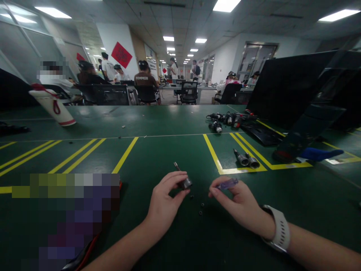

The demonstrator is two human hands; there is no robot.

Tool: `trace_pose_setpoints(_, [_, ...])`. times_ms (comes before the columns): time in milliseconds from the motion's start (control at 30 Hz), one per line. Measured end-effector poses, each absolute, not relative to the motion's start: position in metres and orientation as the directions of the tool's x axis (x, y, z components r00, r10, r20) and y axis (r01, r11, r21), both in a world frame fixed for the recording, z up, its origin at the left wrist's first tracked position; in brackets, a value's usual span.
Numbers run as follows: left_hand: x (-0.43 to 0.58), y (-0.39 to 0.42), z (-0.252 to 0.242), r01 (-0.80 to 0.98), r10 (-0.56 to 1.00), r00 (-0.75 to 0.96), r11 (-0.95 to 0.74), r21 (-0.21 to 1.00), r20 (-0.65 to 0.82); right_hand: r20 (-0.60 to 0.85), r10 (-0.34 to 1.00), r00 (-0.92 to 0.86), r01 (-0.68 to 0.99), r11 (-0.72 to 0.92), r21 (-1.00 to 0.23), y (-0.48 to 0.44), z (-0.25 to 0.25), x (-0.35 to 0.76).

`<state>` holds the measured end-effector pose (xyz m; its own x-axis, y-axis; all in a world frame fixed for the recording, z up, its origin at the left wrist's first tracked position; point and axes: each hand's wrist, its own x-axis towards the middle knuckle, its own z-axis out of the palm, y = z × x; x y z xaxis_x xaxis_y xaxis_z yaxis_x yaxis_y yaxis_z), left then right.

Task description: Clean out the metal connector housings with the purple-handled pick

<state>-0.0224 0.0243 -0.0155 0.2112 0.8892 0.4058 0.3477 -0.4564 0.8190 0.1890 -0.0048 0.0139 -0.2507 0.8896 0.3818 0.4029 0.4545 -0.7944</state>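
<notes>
My left hand [169, 192] is closed on a grey metal cylinder with a thin shaft [186, 183]. Its wide end faces right and the shaft points up and away. To the right, my right hand [238, 197] pinches a tool with a see-through purple handle [228, 184], which looks like a small screwdriver; its tip is hidden by the fingers. The two hands are apart. On the green table between them lie a few small dark nuts [200, 213]. Beyond my right hand, two similar metal cylinders with shafts [248, 160] lie on their sides by the yellow tape.
Black cables and metal connectors [225, 120] lie at the back right, near a dark flat case [262, 131] and a large black panel [299, 86]. A white cup [55, 107] stands far left. A blurred-out item [84, 218] lies at left. Several people sit or stand beyond.
</notes>
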Motion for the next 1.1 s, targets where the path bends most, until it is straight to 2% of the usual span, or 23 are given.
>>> trace_pose_setpoints(33, [-0.022,0.025,-0.015,0.263,0.932,0.154,-0.358,0.896,0.327,0.374,0.888,-0.266,0.393,0.454,-0.799,-0.005,0.013,0.188])
trace_pose_setpoints(100, [-0.02,0.027,-0.012,0.121,0.98,0.1,-0.184,0.975,0.173,0.358,0.885,-0.298,0.38,0.454,-0.806,-0.005,0.013,0.188])
trace_pose_setpoints(167, [-0.019,0.028,-0.01,0.045,0.995,0.079,-0.072,0.996,0.068,0.34,0.883,-0.324,0.382,0.451,-0.807,-0.005,0.011,0.187])
trace_pose_setpoints(267, [-0.018,0.028,-0.007,0.005,0.998,0.07,-0.002,1.0,0.002,0.332,0.88,-0.34,0.403,0.455,-0.794,-0.006,0.01,0.187])
trace_pose_setpoints(700, [-0.006,0.018,-0.009,-0.006,0.99,0.141,0.008,1.0,-0.007,0.352,0.869,-0.348,0.475,0.487,-0.733,-0.002,0.0,0.185])
trace_pose_setpoints(1100, [0.001,0.02,-0.013,-0.036,0.966,0.243,-0.086,0.996,0.092,0.36,0.868,-0.342,0.499,0.492,-0.713,-0.002,-0.001,0.183])
